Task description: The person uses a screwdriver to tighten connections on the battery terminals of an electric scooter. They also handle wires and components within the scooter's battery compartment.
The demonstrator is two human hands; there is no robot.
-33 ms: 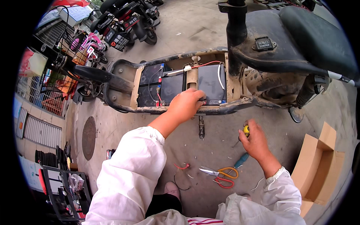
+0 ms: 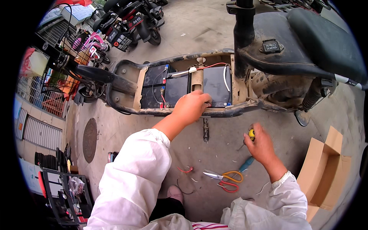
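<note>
My left hand (image 2: 192,106) reaches over the near side of a scooter's open floor frame (image 2: 153,112). Its fingers are closed at the near left corner of the right-hand black battery (image 2: 216,82), by a bit of red; what they pinch is hidden. More black batteries (image 2: 177,90) sit to the left in the same bay, joined by thin wires and small red and blue terminals. Above the floor to the right, my right hand (image 2: 261,143) grips a screwdriver (image 2: 251,134) by its yellow handle, its thin shaft pointing down and left, apart from the scooter.
Scissors (image 2: 224,178) with orange and red handles lie on the concrete beside a teal-handled tool (image 2: 246,164). A cut red wire piece (image 2: 186,169) and scraps lie near my foot. An open cardboard box (image 2: 326,172) stands right, a black rack (image 2: 67,195) left, parked scooters (image 2: 134,27) behind.
</note>
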